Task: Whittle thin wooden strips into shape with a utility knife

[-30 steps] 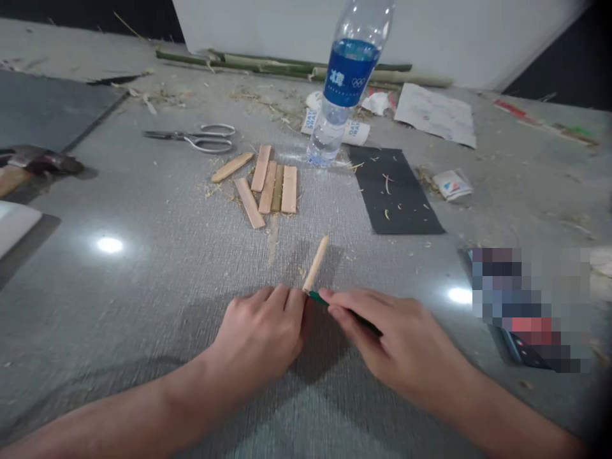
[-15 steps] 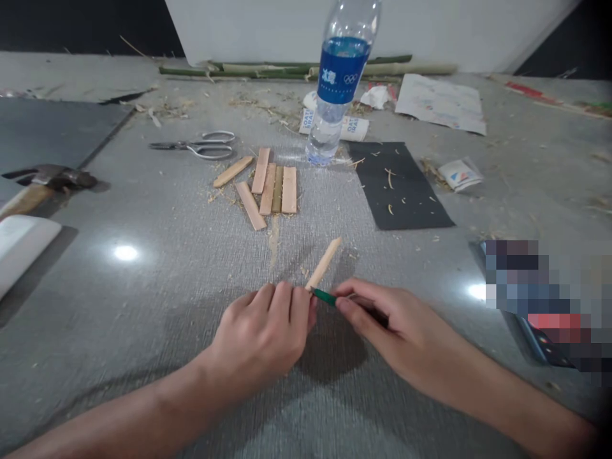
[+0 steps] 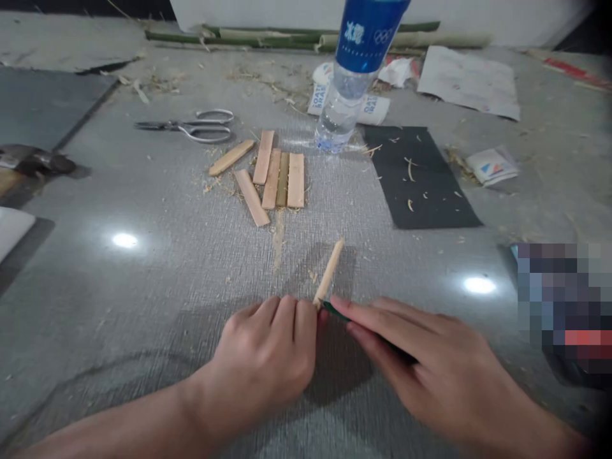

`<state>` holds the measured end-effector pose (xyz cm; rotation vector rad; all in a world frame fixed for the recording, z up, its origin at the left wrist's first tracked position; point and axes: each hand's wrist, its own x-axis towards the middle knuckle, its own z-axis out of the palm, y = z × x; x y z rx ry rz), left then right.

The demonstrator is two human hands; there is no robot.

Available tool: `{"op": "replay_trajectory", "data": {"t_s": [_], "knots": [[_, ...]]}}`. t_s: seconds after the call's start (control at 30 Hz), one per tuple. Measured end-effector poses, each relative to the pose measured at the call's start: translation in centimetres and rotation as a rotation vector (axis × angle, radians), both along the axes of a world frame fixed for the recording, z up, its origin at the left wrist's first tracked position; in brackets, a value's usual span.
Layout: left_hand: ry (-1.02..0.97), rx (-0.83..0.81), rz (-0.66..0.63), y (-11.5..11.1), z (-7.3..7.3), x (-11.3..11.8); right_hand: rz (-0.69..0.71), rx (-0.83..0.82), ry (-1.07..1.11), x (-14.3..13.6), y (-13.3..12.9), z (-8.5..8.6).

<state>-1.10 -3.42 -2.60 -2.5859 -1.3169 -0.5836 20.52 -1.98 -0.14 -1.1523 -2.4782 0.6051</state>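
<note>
My left hand [image 3: 272,347] is closed in a fist around the near end of a pale bamboo strip [image 3: 331,268], which sticks out away from me. My right hand [image 3: 425,357] pinches a slim green tool [image 3: 336,312] with a dark pointed tip. That tip touches the strip, or lies right beside it, just past my left knuckles. The rest of the tool is hidden under my right fingers. Beyond my hands, several flat bamboo pieces [image 3: 296,182] lie grouped on the grey surface, with fine shavings around them.
Steel scissors [image 3: 205,127] lie left of the pieces, and a hammer [image 3: 33,159] at the left edge. A water bottle [image 3: 342,95] stands behind. To the right are a black sheet [image 3: 430,191] with shavings and a blurred-out object [image 3: 564,299]. Bamboo stalks [image 3: 268,41] lie at the back.
My right hand has turned more palm-down, its fingers now covering more of the green tool. The bamboo strip stands slightly steeper. The camera view has shifted a little downward.
</note>
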Motion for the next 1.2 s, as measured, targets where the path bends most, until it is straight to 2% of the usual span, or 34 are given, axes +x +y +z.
{"op": "replay_trajectory", "data": {"t_s": [0.3, 0.4, 0.47, 0.63, 0.77, 0.9, 1.03, 1.2], "knots": [[-0.069, -0.074, -0.019, 0.3, 0.0, 0.2, -0.046, -0.158, 0.125, -0.3, 0.6, 0.5], [-0.082, -0.096, -0.040, 0.3, -0.1, 0.2, -0.050, -0.159, 0.099, -0.5, 0.4, 0.7], [-0.081, -0.117, -0.065, 0.3, -0.1, 0.1, -0.039, -0.097, 0.029, -0.4, 0.0, 0.6], [-0.078, -0.150, -0.107, 0.2, 0.1, 0.0, 0.033, 0.223, -0.219, 0.5, -0.4, 0.0], [-0.099, -0.077, -0.073, 0.2, 0.0, 0.2, -0.022, 0.292, -0.241, 0.8, 0.2, -0.3], [-0.115, -0.073, -0.064, 0.3, 0.0, 0.1, -0.071, 0.209, -0.162, 0.3, 0.3, 0.2], [-0.113, -0.105, -0.079, 0.3, 0.1, 0.0, -0.023, 0.091, -0.097, -0.1, -0.1, 0.9], [-0.133, -0.112, -0.085, 0.3, 0.1, 0.0, -0.003, 0.047, -0.072, 0.1, -0.1, 1.0]]}}
